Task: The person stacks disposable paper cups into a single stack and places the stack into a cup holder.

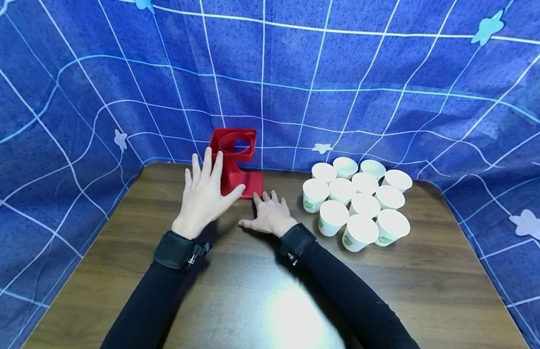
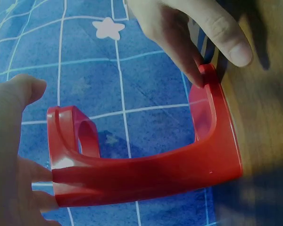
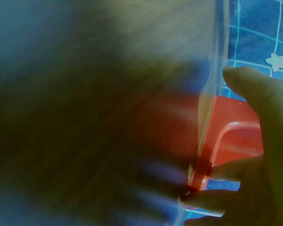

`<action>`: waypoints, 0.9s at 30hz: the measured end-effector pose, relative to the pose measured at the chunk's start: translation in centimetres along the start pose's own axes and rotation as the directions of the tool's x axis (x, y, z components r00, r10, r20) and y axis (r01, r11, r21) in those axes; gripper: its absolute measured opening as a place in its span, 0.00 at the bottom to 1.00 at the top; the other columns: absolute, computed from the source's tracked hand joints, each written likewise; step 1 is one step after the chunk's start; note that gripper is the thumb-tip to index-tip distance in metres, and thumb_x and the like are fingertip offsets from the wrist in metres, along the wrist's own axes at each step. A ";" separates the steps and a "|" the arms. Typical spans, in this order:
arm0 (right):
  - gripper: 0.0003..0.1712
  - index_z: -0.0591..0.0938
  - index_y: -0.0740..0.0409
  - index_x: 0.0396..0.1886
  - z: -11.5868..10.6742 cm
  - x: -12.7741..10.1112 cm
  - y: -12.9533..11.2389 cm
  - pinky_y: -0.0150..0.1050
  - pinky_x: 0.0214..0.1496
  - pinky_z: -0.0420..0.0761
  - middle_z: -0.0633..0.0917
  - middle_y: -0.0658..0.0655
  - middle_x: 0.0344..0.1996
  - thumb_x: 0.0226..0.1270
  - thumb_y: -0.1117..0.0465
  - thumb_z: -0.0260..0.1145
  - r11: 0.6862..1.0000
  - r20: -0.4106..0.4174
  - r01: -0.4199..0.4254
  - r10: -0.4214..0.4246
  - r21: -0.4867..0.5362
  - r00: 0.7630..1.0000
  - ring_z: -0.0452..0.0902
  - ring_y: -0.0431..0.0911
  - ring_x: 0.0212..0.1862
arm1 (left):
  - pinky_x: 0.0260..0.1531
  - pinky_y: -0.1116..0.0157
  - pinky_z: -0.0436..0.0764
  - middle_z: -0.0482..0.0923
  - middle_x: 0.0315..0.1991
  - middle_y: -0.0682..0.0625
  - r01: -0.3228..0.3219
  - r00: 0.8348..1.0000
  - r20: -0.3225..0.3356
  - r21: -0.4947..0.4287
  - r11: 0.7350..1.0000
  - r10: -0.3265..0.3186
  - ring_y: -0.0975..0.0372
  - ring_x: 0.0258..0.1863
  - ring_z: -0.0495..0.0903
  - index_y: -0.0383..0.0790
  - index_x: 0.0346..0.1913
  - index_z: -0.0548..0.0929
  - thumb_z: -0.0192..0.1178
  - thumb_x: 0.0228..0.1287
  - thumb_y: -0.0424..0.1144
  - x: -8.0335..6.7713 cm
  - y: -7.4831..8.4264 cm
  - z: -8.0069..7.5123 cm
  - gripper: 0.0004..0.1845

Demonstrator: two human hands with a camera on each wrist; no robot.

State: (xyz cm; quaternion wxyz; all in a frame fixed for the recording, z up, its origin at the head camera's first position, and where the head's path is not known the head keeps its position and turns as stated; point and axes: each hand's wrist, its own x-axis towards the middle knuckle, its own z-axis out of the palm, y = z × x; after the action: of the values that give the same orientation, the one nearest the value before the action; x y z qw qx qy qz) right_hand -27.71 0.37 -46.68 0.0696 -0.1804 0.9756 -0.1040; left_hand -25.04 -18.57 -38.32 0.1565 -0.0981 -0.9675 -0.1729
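2 hands meet at the red cup holder (image 1: 236, 165) standing at the far edge of the wooden table (image 1: 261, 291). The left hand (image 1: 204, 196) lies flat, fingers straight, against its left side; the right hand (image 1: 270, 215) touches the near edge of its base with spread fingertips. Neither grips it. 11 paper cups (image 1: 359, 201) cluster to the right, nearer the right hand.

The cup holder stand (image 1: 236, 162) sits at the back of the tabletop (image 1: 235, 300), against the cloth backdrop (image 1: 339, 87). The left hand (image 1: 204, 196) lies just left of it, the right hand (image 1: 269, 215) before its base. The paper cups (image 1: 359, 201) cluster well to the right.
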 end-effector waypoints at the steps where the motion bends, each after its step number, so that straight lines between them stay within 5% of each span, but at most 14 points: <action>1: 0.61 0.60 0.46 0.82 -0.1 -0.2 0.1 0.65 0.77 0.61 0.67 0.62 0.78 0.57 0.18 0.59 1.000 0.000 0.004 -0.003 -0.009 1.000 0.55 0.64 0.80 | 0.74 0.29 0.43 0.37 0.85 0.43 -0.005 1.000 -0.002 0.000 1.000 0.005 0.36 0.82 0.33 0.46 0.84 0.47 0.53 0.65 0.73 -0.2 0.1 0.0 0.54; 10: 0.52 0.72 0.47 0.76 -0.6 -2.1 0.6 0.62 0.70 0.71 0.78 0.61 0.69 0.58 0.23 0.64 0.994 -0.039 0.052 -0.056 -0.100 0.998 0.64 0.68 0.75 | 0.74 0.31 0.48 0.43 0.84 0.39 -0.065 0.997 -0.050 -0.025 0.998 0.063 0.36 0.82 0.40 0.44 0.83 0.53 0.51 0.72 0.66 -2.0 1.2 -0.1 0.46; 19: 0.25 0.83 0.50 0.52 -0.8 -3.8 1.3 0.57 0.55 0.81 0.88 0.60 0.51 0.63 0.41 0.73 0.978 -0.126 0.125 -0.147 -0.165 0.981 0.78 0.62 0.61 | 0.72 0.32 0.58 0.55 0.80 0.37 -0.134 0.981 -0.146 -0.037 0.990 0.127 0.35 0.80 0.50 0.41 0.79 0.63 0.49 0.79 0.54 -3.7 1.9 -0.2 0.34; 22: 0.18 0.83 0.50 0.45 -0.8 -4.3 1.7 0.54 0.50 0.83 0.88 0.59 0.44 0.62 0.46 0.74 0.972 -0.176 0.156 -0.188 -0.177 0.966 0.80 0.59 0.55 | 0.69 0.34 0.66 0.65 0.75 0.34 -0.190 0.954 -0.243 -0.032 0.981 0.177 0.36 0.77 0.58 0.38 0.74 0.71 0.52 0.78 0.48 -3.9 2.1 -0.2 0.29; 27: 0.12 0.83 0.52 0.41 -0.8 -5.1 2.2 0.53 0.42 0.85 0.88 0.59 0.39 0.63 0.54 0.74 0.962 -0.242 0.209 -0.249 -0.178 0.938 0.82 0.59 0.50 | 0.62 0.41 0.77 0.77 0.61 0.34 -0.299 0.884 -0.385 -0.028 0.954 0.266 0.39 0.66 0.74 0.33 0.64 0.80 0.57 0.74 0.37 -3.7 2.3 -0.4 0.20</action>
State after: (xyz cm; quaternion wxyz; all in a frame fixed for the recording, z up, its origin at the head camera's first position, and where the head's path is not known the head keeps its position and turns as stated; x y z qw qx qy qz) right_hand -23.92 4.37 -45.88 -0.0861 -0.2824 0.9535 -0.0609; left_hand -20.89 -17.09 -38.47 0.3581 -0.2098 -0.8863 -0.2056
